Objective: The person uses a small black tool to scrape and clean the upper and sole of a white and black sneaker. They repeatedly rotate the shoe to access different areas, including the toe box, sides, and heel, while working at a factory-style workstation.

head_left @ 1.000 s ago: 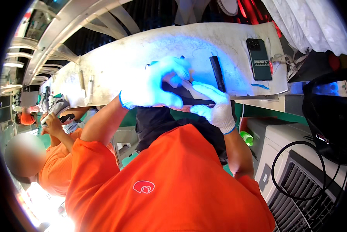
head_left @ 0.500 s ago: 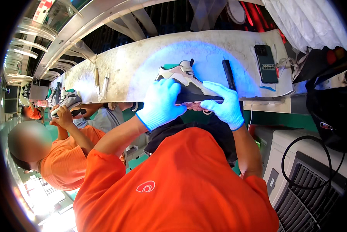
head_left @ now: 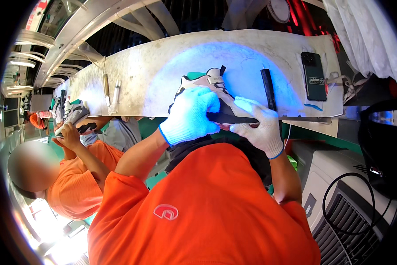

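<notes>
A sneaker in white, grey and black lies on its side in the blue-lit patch at the table's front edge. My left hand, in a white knit glove, wraps over the near side of the shoe, its fingers curled against the upper. My right hand, gloved the same way, pinches the shoe's dark tip with the thumb on the near side and the fingers above. Most of the sole is hidden. Just right of the shoe lies a black rod-shaped tool.
A dark phone lies at the table's right, and a wooden-handled tool and a white stick-like item at the left. A co-worker's hand holds another sneaker. A black bag hangs at far right.
My left hand's fingers have curled in more closely on the shoe. The right hand sits slightly lower at the tip, and less of the pinkish underside shows. The view has shifted a little.
</notes>
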Tool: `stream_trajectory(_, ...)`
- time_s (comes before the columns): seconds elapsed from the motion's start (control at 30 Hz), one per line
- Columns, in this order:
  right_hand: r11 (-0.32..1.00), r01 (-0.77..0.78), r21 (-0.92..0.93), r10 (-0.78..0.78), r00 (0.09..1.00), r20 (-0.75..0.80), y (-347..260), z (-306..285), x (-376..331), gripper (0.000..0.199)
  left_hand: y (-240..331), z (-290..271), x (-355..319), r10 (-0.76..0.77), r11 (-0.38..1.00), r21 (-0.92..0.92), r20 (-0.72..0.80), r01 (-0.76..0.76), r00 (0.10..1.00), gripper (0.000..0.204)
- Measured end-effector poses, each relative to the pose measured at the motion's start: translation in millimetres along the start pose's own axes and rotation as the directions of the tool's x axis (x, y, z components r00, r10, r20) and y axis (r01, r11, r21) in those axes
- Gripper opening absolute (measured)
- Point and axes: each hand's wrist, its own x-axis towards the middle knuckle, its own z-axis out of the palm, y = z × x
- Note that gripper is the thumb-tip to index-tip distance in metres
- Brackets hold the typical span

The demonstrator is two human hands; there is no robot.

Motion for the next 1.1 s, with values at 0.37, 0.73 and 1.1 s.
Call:
stream_trajectory(0.37, 1.000, -0.018, 0.026, 0.016, 0.997, 0.079, -4, -11, 12, 0.072, 6, -21, 21, -0.100, 0.990, -0.089, 0.122, 0.111, 0.988, 0.053)
stream_trajectory(0.73, 0.895, -0.420, -0.148, 0.446, 0.844, 0.297, -44, 1, 60, 0.077, -3, -32, 44, 0.027, 0.997, 0.066, 0.324, -0.051, 0.946, 0.050)
stream_trajectory(1.1, 0.897, -0.205, -0.391, 0.104, 0.959, -0.264, -44, 29, 23, 0.052, -97, -47, 31, -0.180, 0.422, -0.881, 0.151, 0.215, 0.972, 0.050)
